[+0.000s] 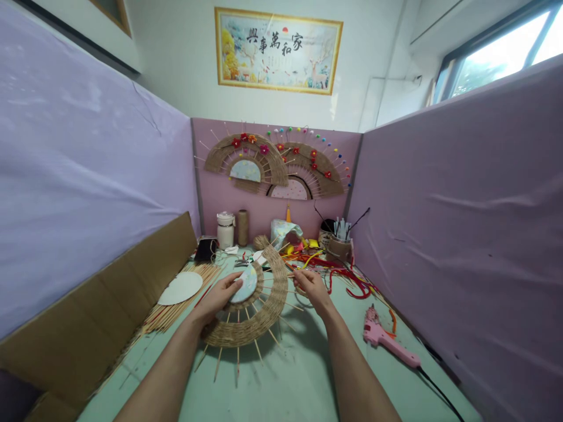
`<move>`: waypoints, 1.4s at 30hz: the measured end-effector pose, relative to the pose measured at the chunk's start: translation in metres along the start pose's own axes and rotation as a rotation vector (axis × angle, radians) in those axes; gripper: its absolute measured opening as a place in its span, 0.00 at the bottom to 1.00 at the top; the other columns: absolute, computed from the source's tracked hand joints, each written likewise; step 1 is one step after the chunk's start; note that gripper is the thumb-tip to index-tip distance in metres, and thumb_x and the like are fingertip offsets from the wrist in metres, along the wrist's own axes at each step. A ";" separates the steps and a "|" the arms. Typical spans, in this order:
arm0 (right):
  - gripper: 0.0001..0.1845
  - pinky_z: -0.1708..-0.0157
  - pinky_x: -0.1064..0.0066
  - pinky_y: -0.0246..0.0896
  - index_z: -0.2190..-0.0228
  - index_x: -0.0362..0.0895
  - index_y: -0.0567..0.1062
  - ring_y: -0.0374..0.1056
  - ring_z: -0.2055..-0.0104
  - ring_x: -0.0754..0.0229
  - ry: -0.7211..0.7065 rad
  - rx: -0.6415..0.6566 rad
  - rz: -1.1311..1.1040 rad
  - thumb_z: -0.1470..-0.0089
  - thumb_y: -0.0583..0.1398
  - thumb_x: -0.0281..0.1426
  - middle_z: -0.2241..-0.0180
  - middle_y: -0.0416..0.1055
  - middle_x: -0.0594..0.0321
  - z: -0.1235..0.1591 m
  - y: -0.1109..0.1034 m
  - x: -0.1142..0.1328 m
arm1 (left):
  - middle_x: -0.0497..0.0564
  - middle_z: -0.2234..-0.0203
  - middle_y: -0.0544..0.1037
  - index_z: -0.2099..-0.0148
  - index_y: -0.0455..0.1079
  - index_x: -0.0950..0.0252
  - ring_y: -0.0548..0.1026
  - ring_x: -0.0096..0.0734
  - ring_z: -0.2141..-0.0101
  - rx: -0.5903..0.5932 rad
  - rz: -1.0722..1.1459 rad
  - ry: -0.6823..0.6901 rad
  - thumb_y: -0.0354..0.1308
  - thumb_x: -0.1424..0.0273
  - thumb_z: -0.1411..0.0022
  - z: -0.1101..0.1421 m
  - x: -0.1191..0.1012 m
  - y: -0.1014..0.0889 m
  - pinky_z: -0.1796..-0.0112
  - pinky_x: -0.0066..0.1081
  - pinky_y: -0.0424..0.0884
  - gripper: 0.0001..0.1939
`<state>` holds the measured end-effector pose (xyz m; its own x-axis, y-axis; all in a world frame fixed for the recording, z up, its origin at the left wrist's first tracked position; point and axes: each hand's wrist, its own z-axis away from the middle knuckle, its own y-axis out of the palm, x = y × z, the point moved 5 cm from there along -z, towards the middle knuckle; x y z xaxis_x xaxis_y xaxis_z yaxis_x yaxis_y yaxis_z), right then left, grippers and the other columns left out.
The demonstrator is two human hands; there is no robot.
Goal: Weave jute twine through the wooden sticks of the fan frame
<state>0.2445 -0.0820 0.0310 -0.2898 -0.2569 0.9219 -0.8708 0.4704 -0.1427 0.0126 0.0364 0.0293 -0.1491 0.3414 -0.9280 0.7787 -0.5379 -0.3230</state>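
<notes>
A half-round woven twine fan (281, 287) with thin wooden sticks poking out past its rim hangs tilted above the table. My left hand (222, 296) grips it at the pale blue patterned half-disc (247, 286) in its centre, thumb on top and the other fingers hidden beneath. At the fan's right rim, my right hand (311, 288) is closed in a pinch at the tip of one stick. Whether it also holds twine there is too small to tell.
A pink glue gun (387, 339) with a black cord lies at right. Red pipe cleaners (356, 284) clutter the back right. On the left are a white oval card (180, 288), a pile of sticks (165, 316) and a cardboard barrier (109, 305). Finished fans (314, 155) hang behind.
</notes>
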 end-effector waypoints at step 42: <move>0.25 0.74 0.73 0.54 0.77 0.40 0.75 0.59 0.75 0.64 -0.082 -0.337 -0.004 0.52 0.57 0.50 0.80 0.66 0.63 0.005 -0.024 0.012 | 0.49 0.72 0.77 0.57 0.67 0.67 0.74 0.32 0.73 -0.034 0.329 -0.123 0.63 0.58 0.52 0.001 -0.007 0.007 0.73 0.28 0.67 0.23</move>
<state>0.2598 -0.1006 0.0437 -0.3300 -0.3198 0.8881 -0.6958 0.7182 0.0001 0.0182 0.0291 0.0334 0.0424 0.0573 -0.9975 0.8168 -0.5769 0.0016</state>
